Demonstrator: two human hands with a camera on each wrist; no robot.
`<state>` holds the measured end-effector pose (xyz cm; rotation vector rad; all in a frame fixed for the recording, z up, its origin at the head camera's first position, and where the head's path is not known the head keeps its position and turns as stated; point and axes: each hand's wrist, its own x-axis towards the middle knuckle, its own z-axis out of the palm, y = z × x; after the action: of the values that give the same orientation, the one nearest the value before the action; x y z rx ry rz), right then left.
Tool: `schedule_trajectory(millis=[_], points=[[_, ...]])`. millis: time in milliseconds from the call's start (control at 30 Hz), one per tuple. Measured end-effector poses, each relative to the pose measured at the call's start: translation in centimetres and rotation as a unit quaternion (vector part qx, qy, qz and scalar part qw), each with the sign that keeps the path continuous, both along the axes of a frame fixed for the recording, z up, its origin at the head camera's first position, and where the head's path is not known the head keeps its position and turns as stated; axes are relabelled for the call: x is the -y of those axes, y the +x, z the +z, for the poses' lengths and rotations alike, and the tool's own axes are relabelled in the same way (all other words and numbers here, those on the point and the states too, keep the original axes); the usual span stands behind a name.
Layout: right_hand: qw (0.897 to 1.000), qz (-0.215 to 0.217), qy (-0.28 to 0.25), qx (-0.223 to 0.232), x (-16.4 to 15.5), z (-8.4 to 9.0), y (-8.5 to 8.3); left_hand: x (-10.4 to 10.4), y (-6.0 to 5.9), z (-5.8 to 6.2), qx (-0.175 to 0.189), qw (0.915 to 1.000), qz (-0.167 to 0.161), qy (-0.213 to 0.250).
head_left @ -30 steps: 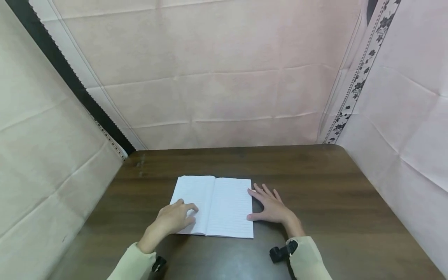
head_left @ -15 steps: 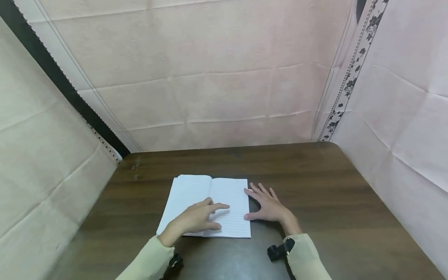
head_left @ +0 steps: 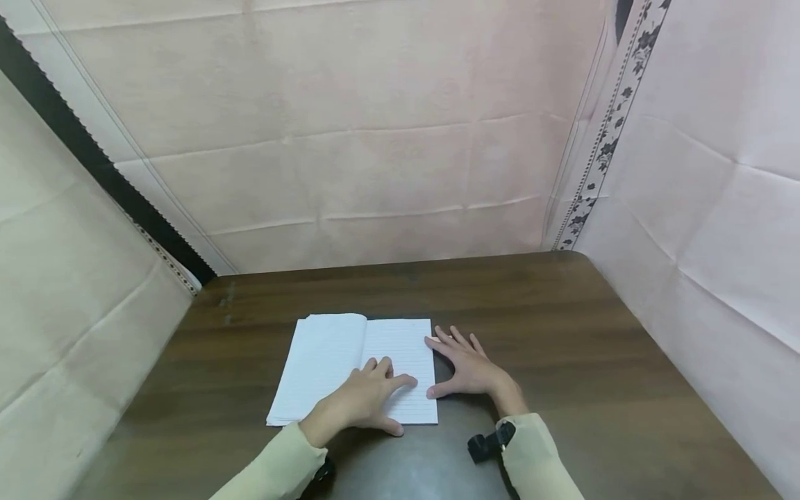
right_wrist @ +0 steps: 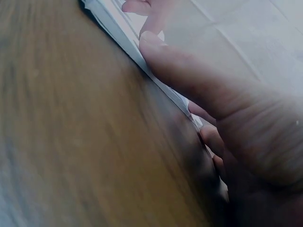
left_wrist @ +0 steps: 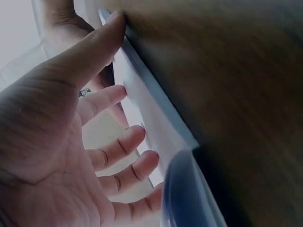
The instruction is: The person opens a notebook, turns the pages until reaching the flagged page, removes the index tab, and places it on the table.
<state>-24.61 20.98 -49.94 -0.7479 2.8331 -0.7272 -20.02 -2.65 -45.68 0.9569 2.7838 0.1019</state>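
While your left hand [head_left: 365,399] lies flat, fingers released, on the notebook [head_left: 337,361], keep your right hand [head_left: 469,371], also released, bracing its 3 o'clock edge.

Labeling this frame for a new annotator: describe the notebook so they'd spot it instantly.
Start at the dark wooden table walled in by pale pink sheets. Near its front edge lies the open notebook, white lined pages up. It is the only paper there: the left hand rests on it, and the right hand lies flat against its right edge.
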Motion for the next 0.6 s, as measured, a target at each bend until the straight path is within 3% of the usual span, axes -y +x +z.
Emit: schedule_trajectory(millis=[367,600], points=[[1.000,-0.006,0.010,-0.005,0.19,0.77,-0.24,0.26,-0.26,0.57,-0.003,1.0000,0.001,0.009],[1.000,-0.005,-0.004,0.010,0.10,0.17,0.10,0.78,-0.16,-0.18,-0.005,0.9995,-0.013,0.029]])
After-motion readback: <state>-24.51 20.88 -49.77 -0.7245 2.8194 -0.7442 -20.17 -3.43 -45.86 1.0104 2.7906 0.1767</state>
